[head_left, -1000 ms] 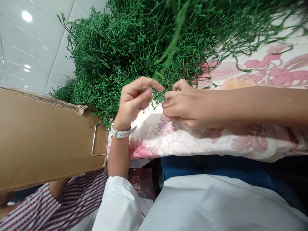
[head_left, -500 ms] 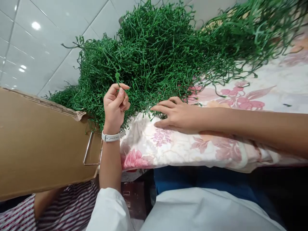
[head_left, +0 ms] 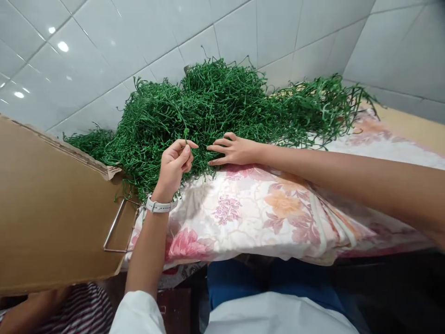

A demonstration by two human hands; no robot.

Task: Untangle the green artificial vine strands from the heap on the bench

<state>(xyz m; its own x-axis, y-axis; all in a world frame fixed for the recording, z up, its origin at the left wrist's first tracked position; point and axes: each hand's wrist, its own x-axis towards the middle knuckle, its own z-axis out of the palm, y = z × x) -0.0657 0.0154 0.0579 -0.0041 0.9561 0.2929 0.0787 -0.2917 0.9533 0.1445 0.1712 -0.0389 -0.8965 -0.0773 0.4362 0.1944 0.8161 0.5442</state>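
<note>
A long heap of thin green plastic stems (head_left: 222, 99) lies on the floral cloth (head_left: 257, 218) against the wall. My left hand (head_left: 176, 162), with a white watch band (head_left: 160, 205) at its wrist, is raised at the front of the heap. Its thumb and forefinger pinch one green stem (head_left: 186, 132) by the lower part. To the right, my right hand (head_left: 231, 149) rests at the heap's front edge, palm down, its fingers spread over the stems. Nothing shows gripped in it.
A large cardboard sheet or box side (head_left: 59, 208) stands at the left, with a bent metal wire frame (head_left: 113, 227) by it. Behind the heap is a white tiled wall (head_left: 236, 37). A person in striped clothing (head_left: 81, 311) is partly visible at lower left.
The view has shifted, showing more wall. My right hand has moved left, closer to my left hand and further onto the stems. My left hand still pinches the stem.
</note>
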